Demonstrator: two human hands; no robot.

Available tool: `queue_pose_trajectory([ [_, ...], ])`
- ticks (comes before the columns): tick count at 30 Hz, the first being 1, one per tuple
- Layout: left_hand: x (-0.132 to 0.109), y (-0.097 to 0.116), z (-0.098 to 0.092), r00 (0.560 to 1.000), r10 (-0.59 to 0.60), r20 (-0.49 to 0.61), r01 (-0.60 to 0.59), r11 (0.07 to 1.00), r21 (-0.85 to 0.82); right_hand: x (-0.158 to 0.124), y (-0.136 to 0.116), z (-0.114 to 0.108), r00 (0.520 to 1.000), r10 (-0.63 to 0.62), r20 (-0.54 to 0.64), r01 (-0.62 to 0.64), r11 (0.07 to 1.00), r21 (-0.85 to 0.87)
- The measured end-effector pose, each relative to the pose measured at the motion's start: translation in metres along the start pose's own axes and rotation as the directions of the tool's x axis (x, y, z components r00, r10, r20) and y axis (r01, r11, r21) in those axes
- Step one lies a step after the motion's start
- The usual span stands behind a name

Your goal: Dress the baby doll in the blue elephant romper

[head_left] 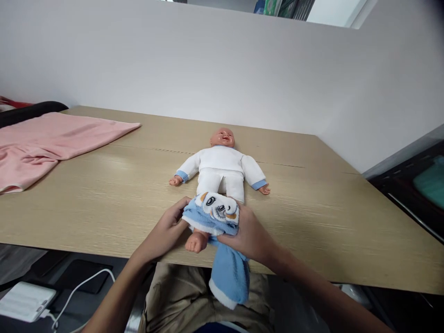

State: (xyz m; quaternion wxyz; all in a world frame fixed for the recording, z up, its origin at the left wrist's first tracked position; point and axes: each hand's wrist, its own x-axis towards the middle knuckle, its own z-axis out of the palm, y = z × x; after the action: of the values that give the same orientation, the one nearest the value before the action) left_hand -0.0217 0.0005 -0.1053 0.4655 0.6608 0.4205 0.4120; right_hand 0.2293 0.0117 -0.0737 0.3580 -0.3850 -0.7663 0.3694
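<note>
A baby doll (222, 159) lies face up on the table, its head toward the wall, in a white top with blue cuffs. Blue plush pants (211, 226) with a white cartoon animal face are bunched around its lower legs. One bare foot (196, 241) pokes out below them; the other foot is hidden. A pant leg with white trim hangs over the table's front edge. My left hand (169, 229) is closed on the left side of the pants, fingertips partly hidden. On the other side, my right hand (251, 233) grips them with the thumb in front.
Pink cloth (69, 134) lies on the wooden table (329, 217) at the left, beside a black rounded object (38, 111). Below the front edge at left is a white power bank (27, 300) with a cable. A dark object (412, 180) stands at the right edge.
</note>
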Motion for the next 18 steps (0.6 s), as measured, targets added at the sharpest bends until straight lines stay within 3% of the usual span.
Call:
queue_pose_trajectory([
  [3,0.001,-0.001,0.002,0.999,-0.027,-0.031,0.027,1.0,-0.007,0.003,0.003,-0.005,1.0,-0.015,0.009,0.015,0.999,-0.034],
  [5,0.005,0.002,-0.002,0.999,-0.038,0.001,0.038,0.999,-0.008,0.011,0.007,-0.013,0.996,-0.022,0.081,0.021,1.0,0.011],
  [8,0.02,0.014,-0.011,0.988,-0.072,0.138,0.077,0.997,-0.031,0.029,0.016,-0.026,0.97,-0.023,0.242,-0.009,0.992,0.129],
  [12,0.036,0.028,-0.026,0.95,-0.082,0.301,0.099,0.994,-0.042,0.042,0.015,-0.038,0.961,0.024,0.277,-0.052,0.994,0.096],
  [15,0.034,0.026,-0.037,0.962,-0.093,0.258,0.105,0.994,-0.032,0.032,0.007,-0.049,0.964,0.042,0.264,-0.05,0.998,0.022],
  [18,0.024,0.016,-0.052,0.968,-0.062,0.244,0.08,0.995,-0.062,0.009,0.01,-0.065,0.958,0.139,0.25,-0.153,0.988,0.037],
])
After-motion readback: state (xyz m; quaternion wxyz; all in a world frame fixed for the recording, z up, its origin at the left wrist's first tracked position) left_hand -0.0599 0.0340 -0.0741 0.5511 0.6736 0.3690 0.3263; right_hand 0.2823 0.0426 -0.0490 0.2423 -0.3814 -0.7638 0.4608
